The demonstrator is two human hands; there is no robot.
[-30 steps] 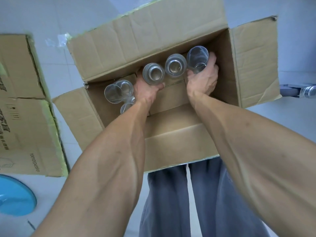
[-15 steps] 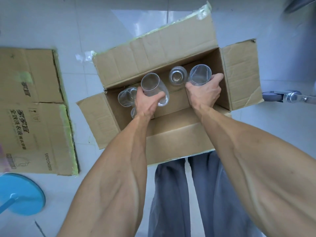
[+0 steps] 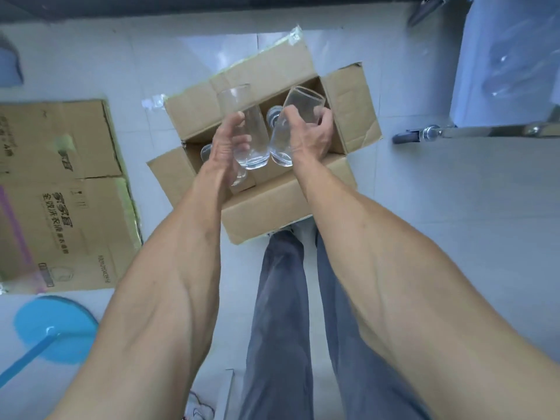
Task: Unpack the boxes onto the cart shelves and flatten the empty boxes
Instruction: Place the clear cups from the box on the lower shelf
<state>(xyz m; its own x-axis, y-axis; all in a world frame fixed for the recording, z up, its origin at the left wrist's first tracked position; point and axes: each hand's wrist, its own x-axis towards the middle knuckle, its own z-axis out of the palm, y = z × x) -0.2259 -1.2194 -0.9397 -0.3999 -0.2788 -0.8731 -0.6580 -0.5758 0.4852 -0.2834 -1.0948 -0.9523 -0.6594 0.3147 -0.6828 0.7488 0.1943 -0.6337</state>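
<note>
An open cardboard box stands on the white tiled floor in front of my legs. My left hand grips a tall clear glass, lifted above the box. My right hand grips a second clear glass, tilted with its mouth to the upper right. The two glasses nearly touch at their bases. More glasses remain inside the box: one shows between my hands, another is partly hidden behind my left wrist.
A flattened cardboard box lies on the floor at the left. A blue round base with a pole sits at the lower left. The cart's metal frame and caster wheel stand at the right, below a pale cart shelf.
Both hands have risen out of the box, each carrying a glass. The view has pulled back, and the cart has come into sight at the right.
</note>
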